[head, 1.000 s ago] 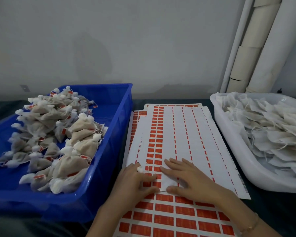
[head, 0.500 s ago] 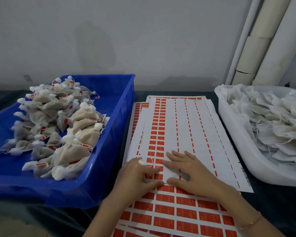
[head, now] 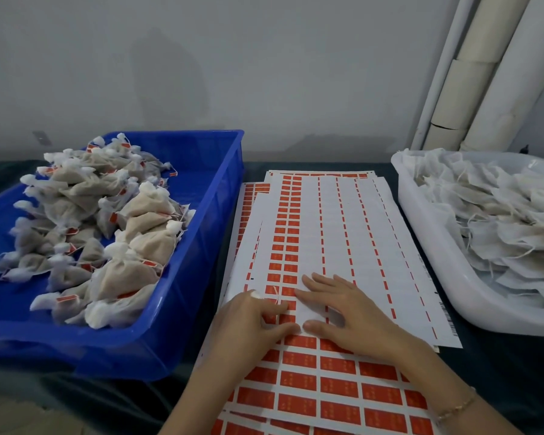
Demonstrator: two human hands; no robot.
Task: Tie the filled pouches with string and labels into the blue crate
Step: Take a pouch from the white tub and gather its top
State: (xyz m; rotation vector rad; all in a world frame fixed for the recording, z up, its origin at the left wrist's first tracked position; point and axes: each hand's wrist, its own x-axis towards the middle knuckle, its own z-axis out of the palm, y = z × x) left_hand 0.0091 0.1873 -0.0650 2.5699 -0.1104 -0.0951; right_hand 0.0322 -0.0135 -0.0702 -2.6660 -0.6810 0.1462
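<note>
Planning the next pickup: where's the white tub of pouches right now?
Head view: the white tub sits far right, just right of the label sheets and the right hand, in front of the leaning pipes.

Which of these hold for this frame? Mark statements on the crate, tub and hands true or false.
1. The blue plastic crate holds tied beige pouches with red labels. True.
2. The right hand lies flat on the white sheet of red labels. True.
3. The left hand reaches into the crate. False: it rests on the sheet too.
4. The white plastic tub is empty. False: loose white pouches with strings fill it.
</note>
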